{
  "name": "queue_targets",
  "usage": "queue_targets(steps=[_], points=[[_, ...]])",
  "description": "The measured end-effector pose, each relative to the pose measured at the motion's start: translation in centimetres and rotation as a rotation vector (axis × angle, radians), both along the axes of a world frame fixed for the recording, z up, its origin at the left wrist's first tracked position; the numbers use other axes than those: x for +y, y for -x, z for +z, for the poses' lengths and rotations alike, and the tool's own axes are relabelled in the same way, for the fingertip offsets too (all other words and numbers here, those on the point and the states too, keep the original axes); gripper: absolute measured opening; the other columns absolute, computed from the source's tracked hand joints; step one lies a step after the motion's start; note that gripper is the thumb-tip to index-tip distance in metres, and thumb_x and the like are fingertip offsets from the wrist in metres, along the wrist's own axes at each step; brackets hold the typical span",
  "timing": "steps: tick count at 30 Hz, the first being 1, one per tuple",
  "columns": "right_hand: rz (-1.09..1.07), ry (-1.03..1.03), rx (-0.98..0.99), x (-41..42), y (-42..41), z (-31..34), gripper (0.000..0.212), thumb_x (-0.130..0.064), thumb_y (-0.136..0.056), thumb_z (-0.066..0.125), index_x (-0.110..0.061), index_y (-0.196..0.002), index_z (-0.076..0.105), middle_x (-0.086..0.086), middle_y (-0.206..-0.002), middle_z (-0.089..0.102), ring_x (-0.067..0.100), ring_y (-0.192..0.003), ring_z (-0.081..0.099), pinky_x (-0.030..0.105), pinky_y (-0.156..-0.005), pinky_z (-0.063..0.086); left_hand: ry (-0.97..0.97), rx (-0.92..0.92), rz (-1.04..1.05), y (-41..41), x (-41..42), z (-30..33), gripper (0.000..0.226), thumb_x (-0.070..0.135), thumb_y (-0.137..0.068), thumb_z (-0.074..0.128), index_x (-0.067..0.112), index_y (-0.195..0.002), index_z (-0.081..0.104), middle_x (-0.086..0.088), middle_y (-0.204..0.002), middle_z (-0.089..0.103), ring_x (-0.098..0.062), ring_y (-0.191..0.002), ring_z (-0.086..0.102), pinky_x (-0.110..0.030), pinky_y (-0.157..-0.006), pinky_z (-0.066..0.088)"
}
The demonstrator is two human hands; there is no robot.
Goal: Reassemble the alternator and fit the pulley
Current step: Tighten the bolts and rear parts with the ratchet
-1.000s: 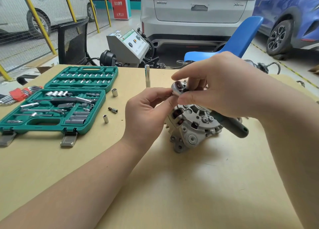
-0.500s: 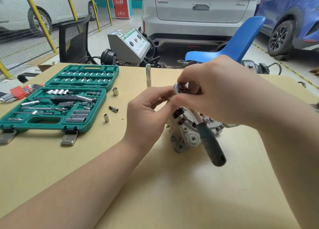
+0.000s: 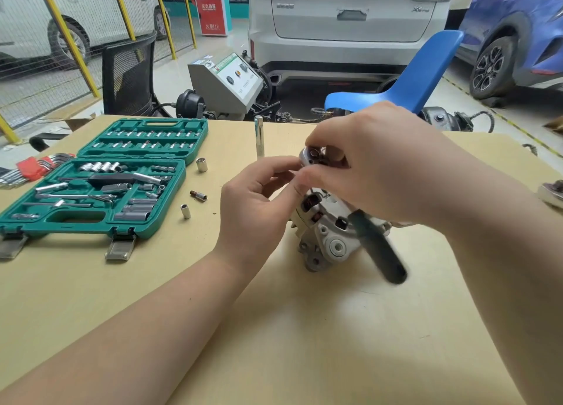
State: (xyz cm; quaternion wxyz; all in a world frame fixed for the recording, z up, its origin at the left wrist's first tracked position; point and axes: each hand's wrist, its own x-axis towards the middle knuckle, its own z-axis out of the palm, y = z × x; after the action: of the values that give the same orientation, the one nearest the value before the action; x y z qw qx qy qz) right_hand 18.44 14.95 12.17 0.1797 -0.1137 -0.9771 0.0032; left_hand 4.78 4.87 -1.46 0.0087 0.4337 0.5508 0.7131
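A grey alternator (image 3: 327,237) sits on the wooden table (image 3: 274,328) at its centre. Above it is a ratchet wrench: its chrome head (image 3: 309,157) shows at the top, and its dark handle (image 3: 377,249) hangs down to the lower right, blurred. My right hand (image 3: 380,166) grips the ratchet head from above, fingers curled round it. My left hand (image 3: 259,203) is at the left of the ratchet head, with thumb and fingertips pinching its edge. What the ratchet sits on is hidden by my hands.
An open green socket set case (image 3: 100,185) lies at the left, with red hex keys (image 3: 33,165) beyond it. Loose sockets (image 3: 201,164) and a bit (image 3: 198,195) lie near it. A chrome extension bar (image 3: 259,136) stands upright. A metal part (image 3: 551,192) sits at the right edge.
The ratchet handle has swung from pointing right, over the alternator, to hanging down toward me. Both hands stay on the ratchet head.
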Motion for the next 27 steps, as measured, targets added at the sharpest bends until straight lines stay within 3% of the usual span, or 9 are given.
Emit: queue_targets(steps=[4,6,10,12,17,21,23,25,27], points=[[-0.028,-0.078,0.005,-0.33,0.1,-0.11,0.026,-0.054,-0.097,0.06,-0.03,-0.101,0.069,-0.007,-0.078,0.061,0.025,-0.076,0.058,0.035,-0.063,0.047,-0.022,0.029,0.005,0.24,0.02,0.14,0.013,0.028,-0.095,0.082,0.018,-0.102,0.08,0.003,-0.1,0.08,-0.019,-0.094,0.075,-0.035,-0.088,0.063],[0.018,-0.096,-0.01,-0.08,0.1,0.06,0.019,-0.045,-0.099,0.063,-0.033,-0.112,0.07,-0.007,-0.09,0.067,0.027,-0.091,0.061,0.04,-0.074,0.054,-0.018,0.077,0.014,0.47,0.11,0.06,0.015,0.023,-0.097,0.08,0.011,-0.106,0.08,-0.003,-0.104,0.08,-0.022,-0.098,0.075,-0.042,-0.089,0.063],[0.093,-0.028,-0.031,0.27,0.17,0.41,0.033,-0.029,-0.101,0.064,-0.042,-0.131,0.067,-0.012,-0.112,0.069,0.021,-0.114,0.056,0.045,-0.09,0.053,0.032,0.226,0.086,0.9,0.05,-0.25,0.018,0.016,-0.101,0.074,0.003,-0.111,0.081,-0.004,-0.109,0.079,-0.02,-0.103,0.074,-0.04,-0.091,0.061],[0.063,-0.021,-0.028,0.2,0.2,0.32,0.03,-0.032,-0.101,0.062,-0.041,-0.129,0.068,-0.011,-0.11,0.069,0.021,-0.113,0.057,0.045,-0.089,0.054,0.018,0.221,0.079,0.69,0.02,-0.23,0.018,0.016,-0.102,0.075,0.003,-0.113,0.08,-0.002,-0.108,0.078,-0.019,-0.101,0.074,-0.036,-0.091,0.062],[-0.032,-0.024,0.0,-0.34,0.09,-0.03,0.031,-0.059,-0.094,0.06,-0.03,-0.099,0.069,-0.006,-0.08,0.064,0.024,-0.079,0.059,0.039,-0.071,0.055,-0.031,0.131,0.03,0.18,0.01,0.02,0.015,0.021,-0.1,0.076,0.008,-0.108,0.078,0.0,-0.1,0.077,-0.016,-0.092,0.071,-0.036,-0.087,0.063],[0.023,-0.058,-0.005,-0.12,0.22,0.0,0.021,-0.048,-0.098,0.065,-0.036,-0.115,0.068,-0.008,-0.098,0.068,0.026,-0.099,0.06,0.044,-0.081,0.055,0.016,0.198,0.054,0.61,-0.02,-0.11,0.014,0.014,-0.102,0.074,0.003,-0.11,0.079,-0.005,-0.102,0.077,-0.022,-0.094,0.07,-0.045,-0.085,0.061],[0.076,-0.03,-0.024,0.11,0.22,0.23,0.027,-0.036,-0.099,0.068,-0.042,-0.125,0.068,-0.012,-0.109,0.068,0.021,-0.11,0.058,0.044,-0.088,0.054,0.051,0.26,0.082,0.75,-0.05,-0.1,0.014,0.012,-0.103,0.074,0.004,-0.114,0.079,-0.003,-0.103,0.077,-0.019,-0.095,0.069,-0.042,-0.085,0.059],[0.084,0.004,-0.031,0.27,0.15,0.35,0.03,-0.031,-0.099,0.069,-0.043,-0.126,0.069,-0.013,-0.11,0.068,0.02,-0.11,0.058,0.043,-0.089,0.053,0.04,0.263,0.086,0.65,-0.09,-0.01,0.015,0.013,-0.103,0.074,0.005,-0.114,0.08,-0.002,-0.105,0.077,-0.018,-0.097,0.07,-0.038,-0.087,0.059],[0.033,0.015,-0.022,0.14,0.15,0.28,0.02,-0.04,-0.097,0.067,-0.038,-0.117,0.072,-0.009,-0.102,0.069,0.023,-0.1,0.06,0.042,-0.084,0.055,0.0,0.199,0.064,0.35,-0.09,0.05,0.02,0.019,-0.101,0.076,0.004,-0.113,0.08,-0.003,-0.104,0.077,-0.018,-0.096,0.071,-0.036,-0.088,0.061]])
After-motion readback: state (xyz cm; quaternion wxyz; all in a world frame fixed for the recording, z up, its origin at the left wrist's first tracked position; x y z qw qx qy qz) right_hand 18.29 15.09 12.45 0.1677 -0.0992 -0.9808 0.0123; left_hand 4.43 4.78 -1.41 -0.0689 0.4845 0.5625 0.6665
